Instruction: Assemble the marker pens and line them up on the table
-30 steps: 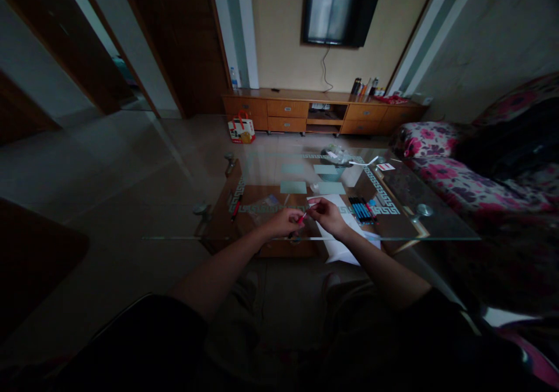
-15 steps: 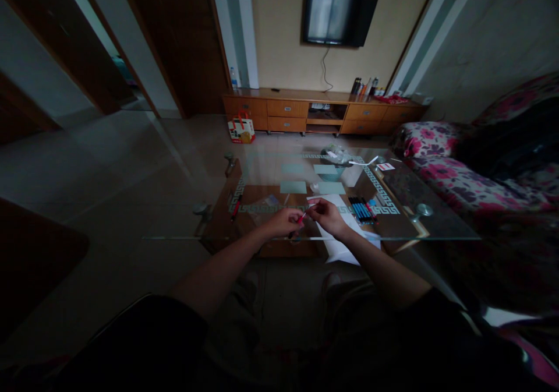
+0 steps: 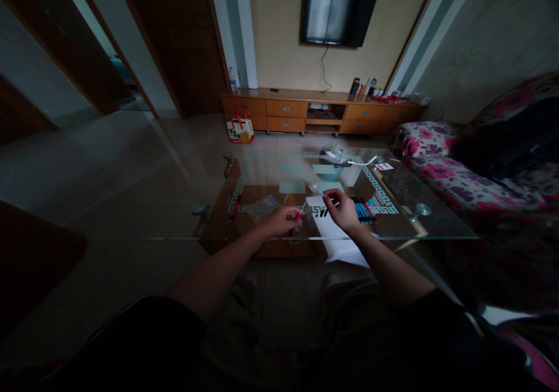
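My left hand [image 3: 285,221] is closed around a red pen [image 3: 298,216], whose thin pale end points up and to the right. My right hand [image 3: 343,208] hovers over the white paper [image 3: 331,237], thumb and fingertips bent toward each other; anything between them is too small to make out. Just left of its fingers, several short black pieces [image 3: 322,212] lie on the paper. Beyond its right side is a row of blue and black pens [image 3: 362,210], partly covered by the hand.
The glass table [image 3: 271,239] has a transparent edge on my side. Another red and black pen [image 3: 234,208] lies at the left, near a clear plastic sleeve [image 3: 268,201]. Farther back are a crumpled plastic bag [image 3: 335,153] and a card [image 3: 384,166]. A floral sofa [image 3: 441,168] stands at the right.
My right hand has moved away from the pen in my left hand, to the right, uncovering the black pieces on the paper. My left hand stays almost where it was.
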`<state>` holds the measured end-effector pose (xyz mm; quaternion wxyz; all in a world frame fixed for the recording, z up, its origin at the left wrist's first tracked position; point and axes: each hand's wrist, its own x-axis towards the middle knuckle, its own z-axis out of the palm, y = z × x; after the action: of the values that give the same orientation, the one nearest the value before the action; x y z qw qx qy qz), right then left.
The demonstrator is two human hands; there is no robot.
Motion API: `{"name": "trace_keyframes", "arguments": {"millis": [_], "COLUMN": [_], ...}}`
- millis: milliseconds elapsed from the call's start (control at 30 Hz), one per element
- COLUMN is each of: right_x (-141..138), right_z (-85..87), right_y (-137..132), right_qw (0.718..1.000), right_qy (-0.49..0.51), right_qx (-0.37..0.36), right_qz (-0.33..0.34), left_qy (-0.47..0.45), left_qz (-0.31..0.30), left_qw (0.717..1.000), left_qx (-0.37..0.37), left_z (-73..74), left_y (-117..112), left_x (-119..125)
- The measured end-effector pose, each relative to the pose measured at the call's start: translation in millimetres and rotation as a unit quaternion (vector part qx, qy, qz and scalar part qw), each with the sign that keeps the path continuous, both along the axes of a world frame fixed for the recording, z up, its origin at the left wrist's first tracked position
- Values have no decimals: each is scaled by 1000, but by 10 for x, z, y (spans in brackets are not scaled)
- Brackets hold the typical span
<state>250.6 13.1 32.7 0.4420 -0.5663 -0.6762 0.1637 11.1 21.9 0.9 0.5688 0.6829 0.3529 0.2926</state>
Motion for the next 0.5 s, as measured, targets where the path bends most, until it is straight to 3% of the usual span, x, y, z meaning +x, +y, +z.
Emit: {"name": "trace_keyframes", "arguments": {"millis": [267,500], "right_x": [212,268], "right_z": [-193,-201], "right_y": [97,98], "right_qw": [990,985], "right_qy": [-134,-171], "right_qx": [20,9], "right_qz": [28,33], "left_qy": [5,9], "left_qz": [9,11], "left_qw": [1000,1000], "left_qx": [1,1], "left_z": [15,56], "left_y": [-20,-36], "left_x": [-23,-25]}}
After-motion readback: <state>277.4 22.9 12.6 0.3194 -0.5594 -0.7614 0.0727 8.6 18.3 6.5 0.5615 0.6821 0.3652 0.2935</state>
